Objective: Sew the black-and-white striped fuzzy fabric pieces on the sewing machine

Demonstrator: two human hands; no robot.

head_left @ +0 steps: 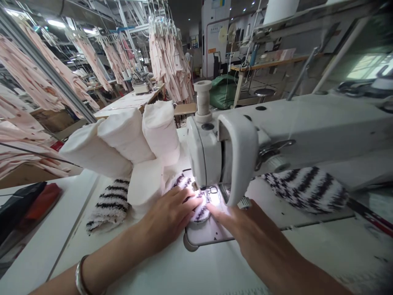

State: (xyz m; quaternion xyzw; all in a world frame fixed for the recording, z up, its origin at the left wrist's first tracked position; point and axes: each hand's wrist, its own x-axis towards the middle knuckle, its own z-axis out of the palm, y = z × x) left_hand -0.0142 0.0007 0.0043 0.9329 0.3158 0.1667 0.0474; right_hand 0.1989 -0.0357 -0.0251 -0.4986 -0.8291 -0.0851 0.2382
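My left hand (167, 215) lies flat with fingers stretched out on a fuzzy black-and-white striped fabric piece (196, 205) under the head of a white sewing machine (233, 151). My right hand (242, 225) rests just right of it, fingers extended, fingertips pressing the same piece by the lit presser foot (211, 191). White stuffed fabric lobes (123, 139) joined to the striped fabric stand bunched up behind my left hand. A silver bracelet (80, 275) circles my left wrist.
Another striped fuzzy piece (307, 188) lies under the machine arm on the right. A striped end (109, 207) lies left on the white table (196, 266). Red and black items (27, 205) sit at far left. Pink garments (167, 57) hang behind.
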